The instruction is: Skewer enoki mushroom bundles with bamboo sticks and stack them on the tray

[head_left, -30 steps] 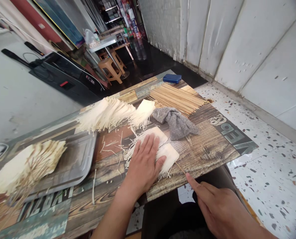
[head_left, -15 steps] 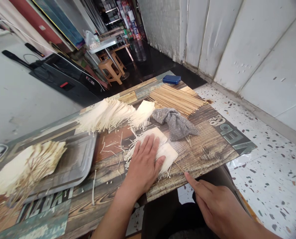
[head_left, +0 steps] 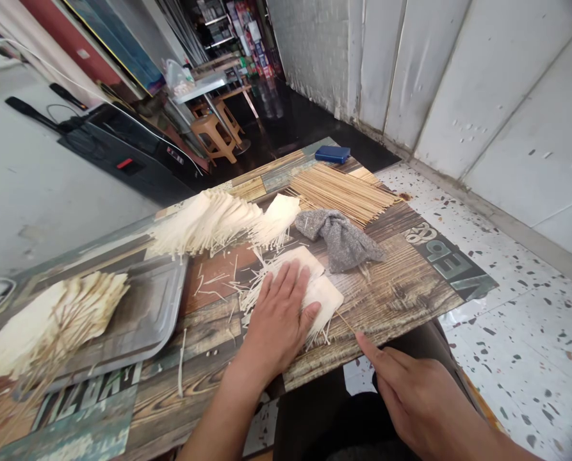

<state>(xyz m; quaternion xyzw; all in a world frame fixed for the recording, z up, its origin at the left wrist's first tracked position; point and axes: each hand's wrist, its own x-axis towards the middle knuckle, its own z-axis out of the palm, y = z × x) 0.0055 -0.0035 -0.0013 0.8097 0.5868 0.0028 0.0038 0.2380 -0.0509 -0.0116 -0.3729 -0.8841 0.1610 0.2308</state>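
Observation:
My left hand (head_left: 282, 314) lies flat, fingers stretched out, on a pale flattened bunch of enoki mushrooms (head_left: 326, 296) at the table's near edge. From the bunch's right corner a thin bamboo skewer (head_left: 347, 320) sticks out; how far it runs inside is hidden. My right hand (head_left: 408, 381) is closed on the skewer's outer end, index finger stretched along it. Just beyond are a small enoki piece (head_left: 277, 218) and a large row of enoki bunches (head_left: 204, 221). A crumpled grey cloth (head_left: 343, 240) rests to their right.
A pile of bamboo skewers (head_left: 343, 192) and a blue box (head_left: 332, 153) occupy the far end of the wood-patterned table (head_left: 410, 282). On the left, a clear plastic tray (head_left: 168, 320) bears skewered enoki (head_left: 69, 314). Loose mushroom strands (head_left: 213, 278) are scattered between.

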